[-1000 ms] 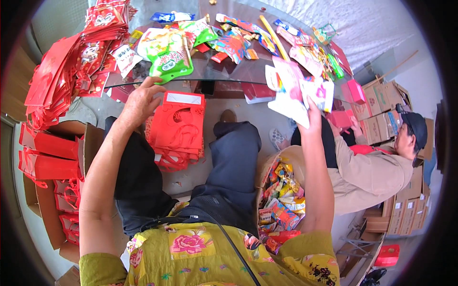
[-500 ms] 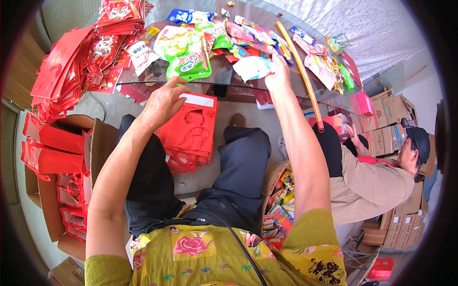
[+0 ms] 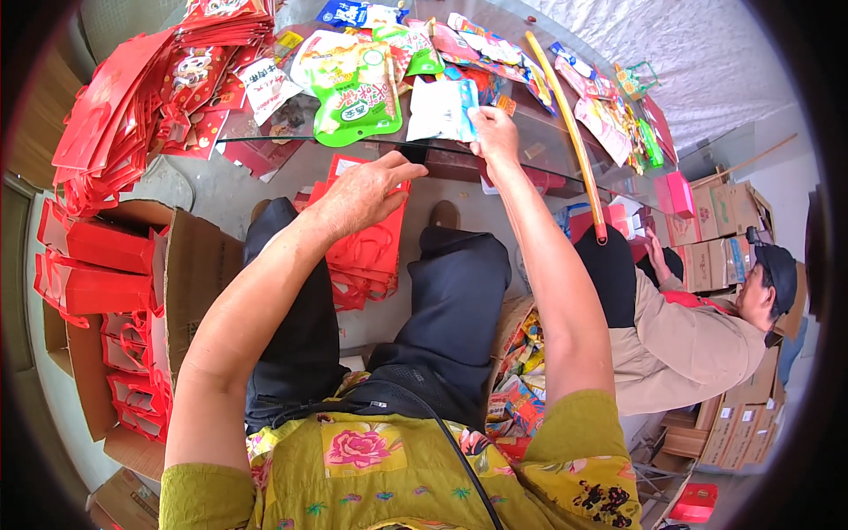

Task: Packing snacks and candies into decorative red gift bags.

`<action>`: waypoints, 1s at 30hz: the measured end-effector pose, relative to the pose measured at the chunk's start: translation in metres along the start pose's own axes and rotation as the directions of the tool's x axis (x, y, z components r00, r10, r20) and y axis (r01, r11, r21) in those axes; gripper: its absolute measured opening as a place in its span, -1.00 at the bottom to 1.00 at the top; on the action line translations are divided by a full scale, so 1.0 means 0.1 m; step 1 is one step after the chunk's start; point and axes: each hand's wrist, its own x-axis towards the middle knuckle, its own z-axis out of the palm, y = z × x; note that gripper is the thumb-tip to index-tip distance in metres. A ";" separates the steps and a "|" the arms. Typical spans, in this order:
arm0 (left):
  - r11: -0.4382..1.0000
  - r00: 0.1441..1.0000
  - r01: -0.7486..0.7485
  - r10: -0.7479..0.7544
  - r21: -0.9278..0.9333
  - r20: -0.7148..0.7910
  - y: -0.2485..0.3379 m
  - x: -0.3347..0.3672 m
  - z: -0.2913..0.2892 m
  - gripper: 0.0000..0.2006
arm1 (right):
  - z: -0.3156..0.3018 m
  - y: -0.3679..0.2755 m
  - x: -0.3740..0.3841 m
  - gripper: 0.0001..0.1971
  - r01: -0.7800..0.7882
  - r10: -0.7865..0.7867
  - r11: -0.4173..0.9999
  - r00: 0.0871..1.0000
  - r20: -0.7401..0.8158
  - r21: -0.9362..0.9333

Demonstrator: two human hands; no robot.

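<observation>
My right hand (image 3: pixel 495 138) pinches the edge of a white and light-blue snack packet (image 3: pixel 435 109), held up over the near edge of the glass table (image 3: pixel 548 157). To its left, my left hand (image 3: pixel 367 196) reaches toward that packet with fingers stretched out and nothing in them. Just beyond the left hand lies a green and white snack pouch (image 3: pixel 358 106) with a cartoon-like print. Below the table edge, between my knees, red gift bags (image 3: pixel 367 252) with cord handles are partly hidden by my left forearm.
A stack of red paper bags (image 3: pixel 110 115) covers the table's left end. A wooden stick (image 3: pixel 570 132) lies across its right part, near more snack packets (image 3: pixel 596 115). Red bags fill a cardboard box (image 3: pixel 199 274) at left. At right sits a co-worker (image 3: pixel 685 344) beside cartons.
My right hand has brought the white and blue packet left, turning it more upright. My left hand has moved right, away from the green pouch and closer to the packet.
</observation>
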 end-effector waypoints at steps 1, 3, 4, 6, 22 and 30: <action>1.000 1.000 0.008 -0.008 -0.001 0.012 0.01 0.01 0.02 -0.55 | 0.04 -0.01 0.01 -0.69 0.001 -0.001 1.000 1.000 -0.001 0.025; 0.999 0.999 -0.038 0.038 -0.025 -0.020 0.01 0.04 0.05 -0.48 | 0.08 -0.02 0.04 -0.67 0.008 -0.008 1.000 1.000 0.002 -0.003; 0.999 0.999 -0.036 0.036 -0.023 -0.019 0.01 0.04 0.06 -0.48 | 0.09 -0.03 0.04 -0.65 0.028 -0.028 0.999 0.999 0.017 -0.020; 0.999 0.999 -0.019 0.018 -0.042 -0.043 0.02 0.05 0.08 -0.45 | 0.05 -0.05 0.02 -0.57 0.004 -0.005 1.000 0.998 0.065 0.015; 0.976 0.986 -0.164 0.160 -0.146 -0.036 -0.19 0.11 0.24 -0.51 | -2.95 0.90 -1.95 -0.66 -0.070 -0.004 0.939 0.977 -0.215 -0.335; 0.999 0.980 0.000 0.010 -0.051 0.197 -0.19 0.01 0.10 -0.59 | -4.20 2.14 -4.21 -0.59 -0.388 0.086 0.548 0.907 -0.411 -0.741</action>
